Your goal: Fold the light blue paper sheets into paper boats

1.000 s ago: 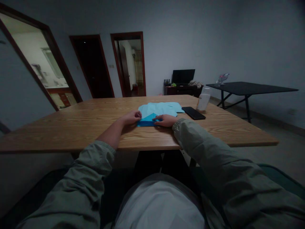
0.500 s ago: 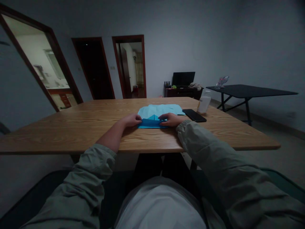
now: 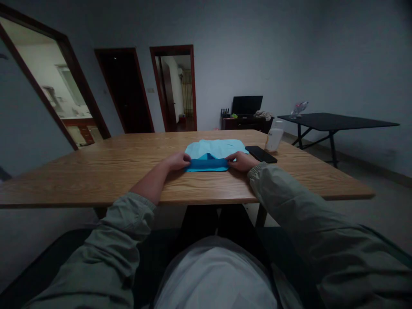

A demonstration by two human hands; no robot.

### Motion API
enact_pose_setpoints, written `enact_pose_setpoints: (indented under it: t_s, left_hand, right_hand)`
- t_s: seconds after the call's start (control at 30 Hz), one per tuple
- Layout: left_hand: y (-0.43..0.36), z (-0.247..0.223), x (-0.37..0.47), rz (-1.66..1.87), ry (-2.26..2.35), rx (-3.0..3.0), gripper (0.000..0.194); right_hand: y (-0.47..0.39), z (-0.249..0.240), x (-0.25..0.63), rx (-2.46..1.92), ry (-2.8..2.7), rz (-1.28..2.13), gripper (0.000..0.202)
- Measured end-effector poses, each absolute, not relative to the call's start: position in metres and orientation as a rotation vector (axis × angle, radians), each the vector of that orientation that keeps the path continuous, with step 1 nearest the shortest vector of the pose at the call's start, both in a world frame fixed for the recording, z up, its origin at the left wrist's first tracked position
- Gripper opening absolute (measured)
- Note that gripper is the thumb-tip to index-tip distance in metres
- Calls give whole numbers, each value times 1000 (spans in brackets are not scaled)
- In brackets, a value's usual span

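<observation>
A folded sheet of blue paper (image 3: pixel 207 165) lies near the front edge of the wooden table, with a darker band along its near side and a small peak showing behind the band. My left hand (image 3: pixel 179 161) pinches the band's left end. At the right end, my right hand (image 3: pixel 240 161) grips the same band between thumb and fingers. Behind the folded paper a pale blue sheet (image 3: pixel 222 146) lies flat, with its near part hidden by the folded piece.
A black phone (image 3: pixel 261 154) lies right of the sheets, and a white bottle (image 3: pixel 274 138) stands just past it on the wooden table (image 3: pixel 135 146). Farther back are a black folding table (image 3: pixel 337 121) and a dark screen (image 3: pixel 247 105) on a low cabinet.
My right hand has slid right from the middle of the blue paper to its right end. The dark band now stands straighter and covers more of the peak. My left hand keeps its hold.
</observation>
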State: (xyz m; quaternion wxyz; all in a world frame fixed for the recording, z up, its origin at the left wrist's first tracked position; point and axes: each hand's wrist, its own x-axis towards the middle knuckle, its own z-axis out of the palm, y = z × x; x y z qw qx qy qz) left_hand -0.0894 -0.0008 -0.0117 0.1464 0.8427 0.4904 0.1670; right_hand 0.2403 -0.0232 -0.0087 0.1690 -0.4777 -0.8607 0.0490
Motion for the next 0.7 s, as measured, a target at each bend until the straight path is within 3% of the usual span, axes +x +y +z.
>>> enact_pose_setpoints:
  t_s: [0.3, 0.7]
  left_hand:
    - [-7, -11, -79, 548, 1410, 2447, 35]
    - [2, -20, -57, 725, 1373, 2358, 42]
  right_hand:
    - [-10, -22, 233, -1288, -2365, 156, 36]
    - [-7, -19, 215, -1300, -2277, 216, 32]
